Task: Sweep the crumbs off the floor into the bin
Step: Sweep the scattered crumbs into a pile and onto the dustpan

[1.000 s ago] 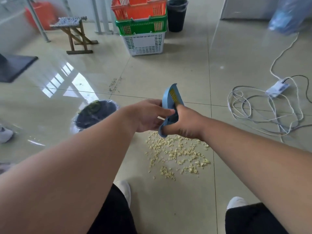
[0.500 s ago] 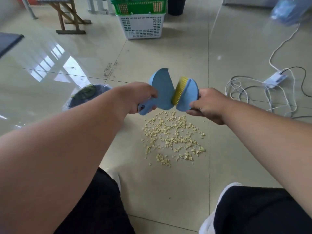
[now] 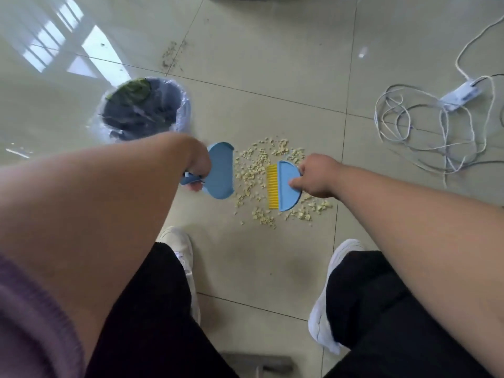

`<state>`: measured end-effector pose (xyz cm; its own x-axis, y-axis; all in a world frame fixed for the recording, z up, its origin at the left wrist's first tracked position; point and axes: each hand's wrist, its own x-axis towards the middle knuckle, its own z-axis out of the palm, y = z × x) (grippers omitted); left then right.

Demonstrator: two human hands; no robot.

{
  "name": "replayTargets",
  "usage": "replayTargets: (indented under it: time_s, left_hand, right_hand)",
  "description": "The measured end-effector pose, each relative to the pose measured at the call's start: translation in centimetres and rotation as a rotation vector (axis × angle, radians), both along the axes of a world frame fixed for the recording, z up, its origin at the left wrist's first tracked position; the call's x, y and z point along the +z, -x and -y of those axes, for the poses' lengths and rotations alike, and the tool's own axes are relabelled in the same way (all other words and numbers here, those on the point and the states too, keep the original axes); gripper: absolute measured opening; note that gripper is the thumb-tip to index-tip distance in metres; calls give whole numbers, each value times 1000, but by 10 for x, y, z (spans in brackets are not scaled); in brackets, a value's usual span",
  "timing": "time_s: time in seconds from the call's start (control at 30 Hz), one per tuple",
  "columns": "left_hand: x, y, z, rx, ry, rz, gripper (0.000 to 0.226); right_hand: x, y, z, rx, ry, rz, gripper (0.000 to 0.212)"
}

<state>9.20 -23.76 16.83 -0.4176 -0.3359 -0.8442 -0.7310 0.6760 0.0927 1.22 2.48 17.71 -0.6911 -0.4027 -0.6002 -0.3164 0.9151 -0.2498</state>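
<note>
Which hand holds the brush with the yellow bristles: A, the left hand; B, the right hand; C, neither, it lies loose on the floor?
B: the right hand grips the brush among the crumbs, while the left hand holds the dustpan.

My left forearm hides most of the small blue plastic dustpan's handle; my fingers barely show beneath it. The white tangled cable runs off the right edge.
</note>
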Motion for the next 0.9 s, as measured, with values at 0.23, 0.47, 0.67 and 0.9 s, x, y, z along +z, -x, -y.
replayTargets:
  time_s: [0.23, 0.47, 0.67, 0.9]
  left_hand:
    - [-126, -68, -16, 313, -170, 77, 18]
    - [-187, -103, -1, 185, -34, 187, 16]
    - [-198, -94, 5, -146, 56, 315, 36]
    - [-204, -100, 9, -135, 22, 347, 27]
  right_hand:
    - [-131, -40, 10, -303, 84, 263, 10]
    - [-204, -71, 28, 229, -140, 343, 22]
    - [-230, -65, 31, 198, -237, 354, 33]
    - [-235, -16, 30, 116, -280, 193, 38]
